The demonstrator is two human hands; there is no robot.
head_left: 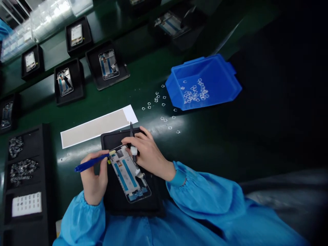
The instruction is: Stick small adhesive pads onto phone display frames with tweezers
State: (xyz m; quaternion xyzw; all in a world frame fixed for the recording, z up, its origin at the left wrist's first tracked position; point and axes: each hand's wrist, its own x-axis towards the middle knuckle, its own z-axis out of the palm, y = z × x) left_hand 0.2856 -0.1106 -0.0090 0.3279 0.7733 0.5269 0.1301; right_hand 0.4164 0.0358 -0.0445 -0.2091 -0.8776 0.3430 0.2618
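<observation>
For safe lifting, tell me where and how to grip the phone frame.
Probably by the long edges of the phone frame toward its lower end, coming from the wearer's side: left hand and right hand work at the far end, and blue strips line its middle.

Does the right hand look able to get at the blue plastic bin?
Probably yes: between the right hand and the blue plastic bin, only small white frames lie on the green table, though the hand holds black tweezers.
</observation>
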